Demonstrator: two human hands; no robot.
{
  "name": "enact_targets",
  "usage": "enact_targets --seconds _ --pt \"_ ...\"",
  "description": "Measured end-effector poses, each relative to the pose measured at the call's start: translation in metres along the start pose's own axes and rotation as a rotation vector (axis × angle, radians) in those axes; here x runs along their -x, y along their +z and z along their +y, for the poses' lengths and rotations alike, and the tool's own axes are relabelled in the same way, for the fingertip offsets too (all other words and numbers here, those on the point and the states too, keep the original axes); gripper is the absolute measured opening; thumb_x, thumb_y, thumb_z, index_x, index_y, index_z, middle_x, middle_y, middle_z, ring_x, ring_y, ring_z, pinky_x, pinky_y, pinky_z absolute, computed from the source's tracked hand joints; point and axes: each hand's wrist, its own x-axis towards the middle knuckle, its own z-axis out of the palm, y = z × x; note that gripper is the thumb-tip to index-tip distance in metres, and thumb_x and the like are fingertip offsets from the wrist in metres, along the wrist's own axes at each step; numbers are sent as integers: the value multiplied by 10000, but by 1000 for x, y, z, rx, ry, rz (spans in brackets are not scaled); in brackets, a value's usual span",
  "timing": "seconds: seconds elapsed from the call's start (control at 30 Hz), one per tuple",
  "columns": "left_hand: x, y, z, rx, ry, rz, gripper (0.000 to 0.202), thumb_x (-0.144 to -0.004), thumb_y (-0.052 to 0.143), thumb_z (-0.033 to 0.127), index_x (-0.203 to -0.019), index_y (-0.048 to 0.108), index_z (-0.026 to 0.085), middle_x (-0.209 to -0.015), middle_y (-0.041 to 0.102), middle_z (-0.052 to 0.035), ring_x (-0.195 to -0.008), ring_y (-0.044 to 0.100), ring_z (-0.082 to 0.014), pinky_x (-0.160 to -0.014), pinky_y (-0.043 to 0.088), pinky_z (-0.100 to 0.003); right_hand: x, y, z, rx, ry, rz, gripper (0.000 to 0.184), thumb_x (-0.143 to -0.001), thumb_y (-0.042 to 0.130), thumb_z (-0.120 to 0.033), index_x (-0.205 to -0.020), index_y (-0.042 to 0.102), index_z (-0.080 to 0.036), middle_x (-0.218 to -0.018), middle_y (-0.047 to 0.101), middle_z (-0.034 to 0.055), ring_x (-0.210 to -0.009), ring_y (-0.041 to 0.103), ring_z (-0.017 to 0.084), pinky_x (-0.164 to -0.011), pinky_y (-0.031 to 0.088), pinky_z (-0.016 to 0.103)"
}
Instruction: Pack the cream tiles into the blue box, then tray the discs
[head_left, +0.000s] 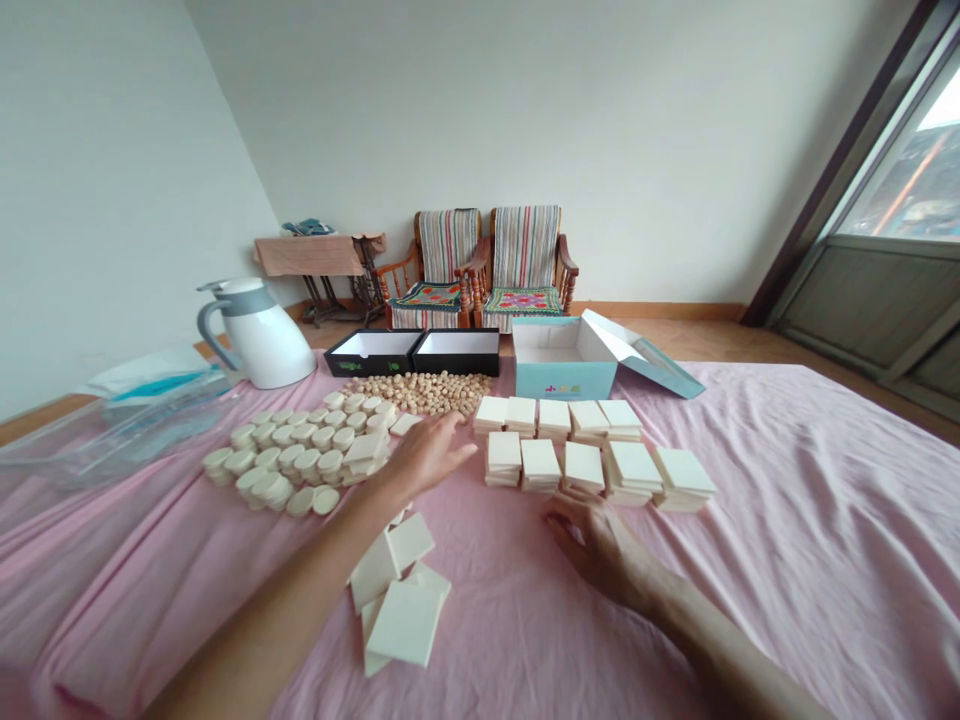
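Observation:
My left hand (429, 452) reaches forward over the pink cloth with its fingers stretched out and nothing in them, between the cream oval pieces (300, 455) and the stacks of square cream tiles (592, 450). My right hand (592, 540) rests on the cloth just in front of those stacks, fingers curled downward; whether it holds anything is hidden. A loose heap of square tiles (401, 595) lies under my left forearm. A pile of small round wooden beads (427, 390) sits beyond my left hand.
Two black open boxes (416, 352) and an open light-blue box (562, 365) stand at the back of the cloth. A white jug (259, 335) and a clear plastic tray (112, 425) are at the left. Two wooden chairs (487, 270) stand by the wall.

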Motion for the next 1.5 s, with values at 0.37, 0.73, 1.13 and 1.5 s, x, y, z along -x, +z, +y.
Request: enact_targets --seconds 0.37,0.73,1.13,1.5 --pt "-42 13 -49 -289 -242 -101 326 -890 554 324 -1164 545 147 -1175 571 -93 -1026 579 -220 -864 497 -436 0 0 -3 2 5 9 197 -819 424 -74 -696 524 -192 -732 588 14 -709 518 140 -667 365 248" --pt "-43 16 -61 -146 -236 -79 334 -812 645 298 -1098 571 143 -1107 602 -107 -1022 580 -255 -856 492 -431 0 1 -1 10 0 10 184 -824 423 -85 -709 523 -189 -732 580 16 -695 507 139 -646 354 247" --pt "-15 -11 23 206 285 115 623 -667 645 195 -1247 420 219 -1230 559 -66 -1139 522 -227 -984 417 -332 0 -1 -3 0 7 6 177 -809 439 -71 -695 505 -189 -730 575 8 -695 503 137 -629 346 245" --pt "-2 -13 9 207 221 177 417 -787 490 96 -1185 515 220 -1175 608 -59 -1119 541 -204 -986 413 -354 -1 1 -1 1 1 9 179 -797 434 -65 -705 525 -190 -735 584 14 -713 514 145 -640 358 252"
